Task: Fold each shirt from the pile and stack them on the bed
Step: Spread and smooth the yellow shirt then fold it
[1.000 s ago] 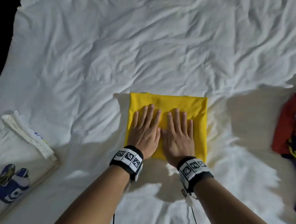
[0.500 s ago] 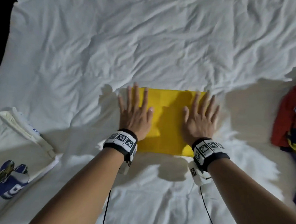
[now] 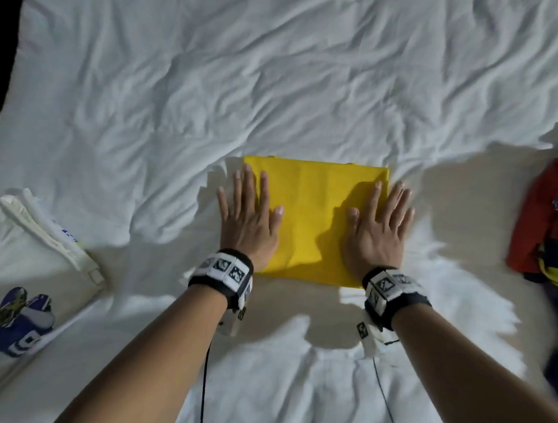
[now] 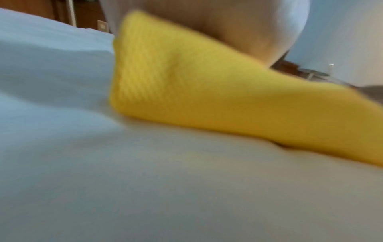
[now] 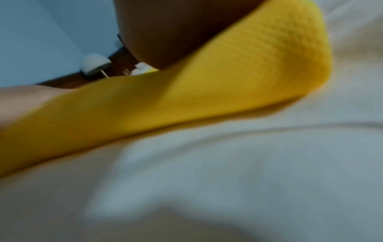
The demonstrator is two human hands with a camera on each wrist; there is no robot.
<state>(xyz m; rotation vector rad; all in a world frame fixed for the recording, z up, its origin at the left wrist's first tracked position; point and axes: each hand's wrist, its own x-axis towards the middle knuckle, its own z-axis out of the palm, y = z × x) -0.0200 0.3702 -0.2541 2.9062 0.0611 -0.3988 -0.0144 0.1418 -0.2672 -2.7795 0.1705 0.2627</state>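
Both hands flat, fingers spread: left hand (image 3: 249,221) and right hand (image 3: 378,231) press the side edges of the folded yellow shirt (image 3: 312,219) mid-bed (image 3: 278,82), probably flattening creases so it stacks neatly.

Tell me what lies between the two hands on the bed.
In the head view, only the bare middle of the folded yellow shirt lies between the left hand and the right hand, both flat on its sides.

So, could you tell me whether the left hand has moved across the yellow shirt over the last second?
Yes. The left hand slid leftward from the middle of the folded yellow shirt to its left edge, fingers now partly over the white bedsheet.
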